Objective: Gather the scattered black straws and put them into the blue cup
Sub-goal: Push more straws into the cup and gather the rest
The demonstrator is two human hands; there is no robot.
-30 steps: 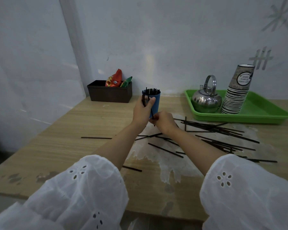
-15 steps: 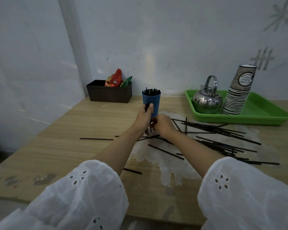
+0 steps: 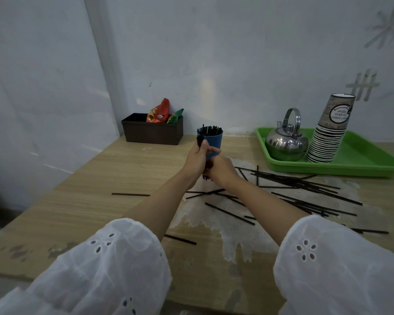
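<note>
Straw bundle (image 3: pixel 199 140) upright, gripped by left hand (image 3: pixel 196 160), before blue cup (image 3: pixel 213 142); right hand (image 3: pixel 222 170) grasp unclear.

the left hand (image 3: pixel 197 159) covers the middle of the thin black straw bundle (image 3: pixel 199 140) it grips, the fingers of the right hand (image 3: pixel 221 170) are out of sight, and both hide the base of the blue plastic cup (image 3: pixel 213 138).

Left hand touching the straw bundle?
Touching. Head view: the left hand has its fingers curled round the straw bundle, whose ends stick out above and below the hand.
</note>
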